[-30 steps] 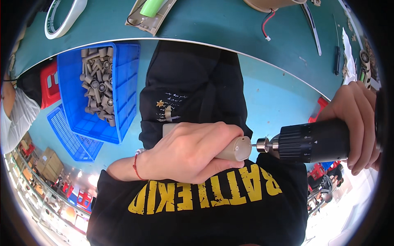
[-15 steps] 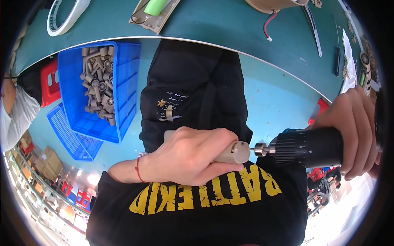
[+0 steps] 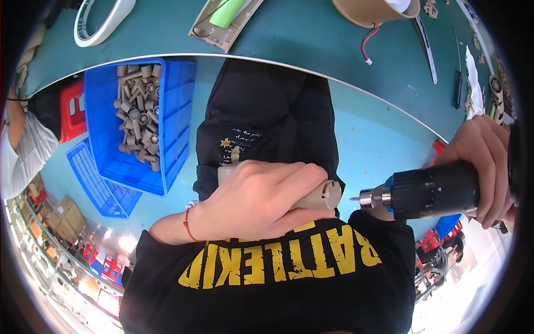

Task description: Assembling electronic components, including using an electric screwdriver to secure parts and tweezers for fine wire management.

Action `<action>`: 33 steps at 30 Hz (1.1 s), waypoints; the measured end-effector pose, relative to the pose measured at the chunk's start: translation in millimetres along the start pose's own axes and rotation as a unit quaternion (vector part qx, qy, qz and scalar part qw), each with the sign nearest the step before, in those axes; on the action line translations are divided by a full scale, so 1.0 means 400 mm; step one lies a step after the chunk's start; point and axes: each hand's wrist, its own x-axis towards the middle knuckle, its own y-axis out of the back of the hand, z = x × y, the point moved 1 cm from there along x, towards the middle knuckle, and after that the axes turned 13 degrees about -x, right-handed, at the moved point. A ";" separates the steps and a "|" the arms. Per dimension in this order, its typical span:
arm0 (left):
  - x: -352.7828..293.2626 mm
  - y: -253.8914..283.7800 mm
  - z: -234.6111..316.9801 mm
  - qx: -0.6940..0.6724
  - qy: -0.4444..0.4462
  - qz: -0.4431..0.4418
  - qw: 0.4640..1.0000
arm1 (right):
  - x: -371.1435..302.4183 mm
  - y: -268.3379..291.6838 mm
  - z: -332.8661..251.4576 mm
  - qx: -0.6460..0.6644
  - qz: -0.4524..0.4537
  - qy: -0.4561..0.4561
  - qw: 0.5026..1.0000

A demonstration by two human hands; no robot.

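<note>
My left hand (image 3: 261,197) is wrapped round a beige plastic housing (image 3: 322,197) held across my lap; its rounded end pokes out past the fingers toward the right. Much of the housing is hidden under the hand. At the right, my right hand (image 3: 484,167) grips a black power screwdriver (image 3: 434,190), whose rear part is out of sight. Its metal chuck and bit (image 3: 370,199) point left at the housing's end, with a small gap between bit and plastic.
A blue crate (image 3: 178,122) holding several beige parts (image 3: 136,119) stands at the left. On the green table (image 3: 300,42) lie a tape roll (image 3: 103,25), a beige shell with a green cell (image 3: 225,19), a round beige housing with a red wire (image 3: 367,14) and tweezers (image 3: 425,47).
The screwdriver has drawn back to the right, so its bit has come away from the housing. My left hand has turned the housing slightly, showing more of its end face.
</note>
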 end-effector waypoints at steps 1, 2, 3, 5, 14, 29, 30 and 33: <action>-0.003 0.002 0.006 -0.026 0.030 -0.007 0.999 | 0.003 0.004 -0.005 0.000 0.005 -0.012 1.000; 0.001 0.007 0.012 -0.047 0.058 -0.016 0.997 | 0.009 -0.023 0.046 0.001 0.006 -0.019 1.000; 0.005 0.016 0.013 -0.035 0.048 -0.016 0.998 | 0.019 -0.057 0.103 -0.001 0.004 -0.025 1.000; 0.003 0.030 0.015 -0.140 0.092 -0.006 0.986 | 0.034 -0.057 0.111 0.003 -0.013 -0.022 1.000; 0.066 0.073 0.078 -0.407 0.231 -0.002 0.884 | -0.070 -0.095 0.176 -0.363 0.060 -0.155 0.917; 0.072 0.006 0.084 -0.454 0.243 -0.055 0.855 | -0.120 -0.073 0.184 -0.506 0.030 -0.177 0.844; 0.056 -0.007 0.080 -0.480 0.232 -0.053 0.844 | -0.127 -0.070 0.180 -0.494 0.037 -0.188 0.848; 0.017 -0.020 0.065 -0.427 0.237 -0.065 0.870 | -0.144 -0.063 0.165 -0.485 0.052 -0.221 0.845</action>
